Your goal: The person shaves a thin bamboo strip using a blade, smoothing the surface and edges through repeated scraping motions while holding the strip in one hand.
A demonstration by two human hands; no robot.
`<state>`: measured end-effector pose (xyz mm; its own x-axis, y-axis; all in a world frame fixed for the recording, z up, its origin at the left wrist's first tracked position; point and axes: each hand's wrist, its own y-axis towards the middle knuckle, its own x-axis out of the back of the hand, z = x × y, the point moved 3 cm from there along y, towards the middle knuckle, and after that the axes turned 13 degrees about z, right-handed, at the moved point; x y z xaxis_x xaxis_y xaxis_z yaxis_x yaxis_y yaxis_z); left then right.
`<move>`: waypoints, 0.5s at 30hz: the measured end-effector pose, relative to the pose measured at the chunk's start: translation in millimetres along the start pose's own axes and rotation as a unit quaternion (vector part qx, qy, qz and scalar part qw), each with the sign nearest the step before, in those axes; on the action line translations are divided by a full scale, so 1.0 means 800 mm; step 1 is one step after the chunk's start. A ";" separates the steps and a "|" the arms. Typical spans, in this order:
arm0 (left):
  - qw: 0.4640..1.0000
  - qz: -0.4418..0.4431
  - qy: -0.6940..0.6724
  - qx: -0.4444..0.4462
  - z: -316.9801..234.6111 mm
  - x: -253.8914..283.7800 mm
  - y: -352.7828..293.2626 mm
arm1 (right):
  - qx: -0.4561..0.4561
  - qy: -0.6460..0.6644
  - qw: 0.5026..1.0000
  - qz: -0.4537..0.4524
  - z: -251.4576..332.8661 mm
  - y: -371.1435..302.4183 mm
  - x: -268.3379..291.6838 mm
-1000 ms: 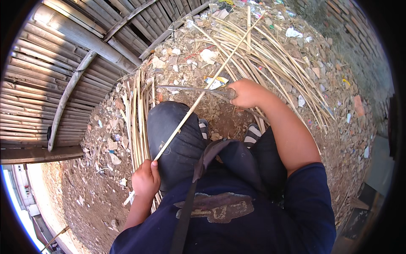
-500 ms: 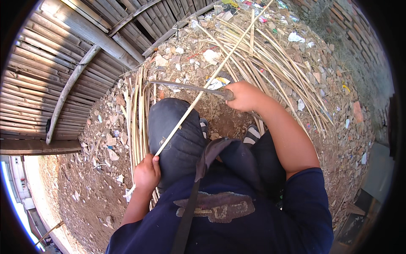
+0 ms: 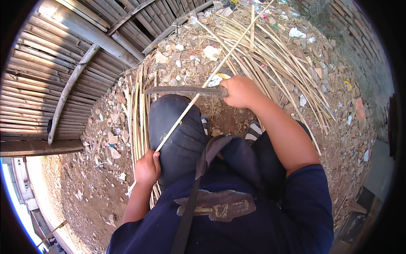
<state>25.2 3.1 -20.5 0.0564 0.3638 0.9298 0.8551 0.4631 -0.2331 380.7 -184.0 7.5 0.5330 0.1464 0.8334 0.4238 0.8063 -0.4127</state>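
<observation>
**Just beyond the left knee, strip and knife cross**

Nearest us, below the shirt's collar, a dark strap hangs over the shirt. At lower left, beside the thigh, we find the left hand, its fingers pinching the strip's near part, thumb uppermost. From there the strip's long axis runs away from us and to the right, slanting above the trousered leg.

Farther out, the right hand has its fingers wrapped round the knife's handle. The blade lies almost level across our view, tip to the left, and meets the strip's line at a slant. That crossing sits just left of the right hand, much nearer to it than to the left one; whether edge and strip touch, we cannot tell.

Left of the knee, under the blade's tip as we look down, more strips stand in a bundle running away from us. Past the crossing, the strip's far part passes over a loose pile on the rubble. Beyond rise a bamboo wall at left and bricks at right.
</observation>
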 end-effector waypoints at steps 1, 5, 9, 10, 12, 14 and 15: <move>1.000 0.003 0.002 -0.001 -0.003 0.003 -0.001 | -0.001 0.003 1.000 0.001 -0.020 0.006 -0.011; 1.000 0.014 0.005 0.007 -0.010 0.015 0.009 | -0.037 0.058 0.998 0.001 -0.035 0.000 0.008; 0.999 0.030 -0.019 0.014 0.000 0.009 0.000 | -0.009 0.055 0.998 -0.012 -0.013 0.000 -0.003; 0.999 0.030 -0.029 0.007 0.003 0.006 0.003 | -0.013 0.060 0.998 0.004 -0.017 0.003 -0.003; 0.999 0.029 -0.042 0.003 -0.001 0.004 0.013 | -0.015 0.101 0.992 0.071 -0.044 0.021 -0.012; 0.999 0.022 -0.043 -0.008 -0.004 0.010 0.019 | -0.008 0.085 0.996 0.023 -0.049 0.019 -0.013; 0.999 0.027 -0.041 -0.014 -0.002 0.012 0.019 | -0.001 0.078 0.997 -0.016 -0.046 0.013 -0.011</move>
<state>39.5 11.9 -14.7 0.0616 0.4522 0.8898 0.8660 0.4190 -0.2729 407.1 -198.4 -17.8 0.6270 0.0290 0.7785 0.4437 0.8081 -0.3875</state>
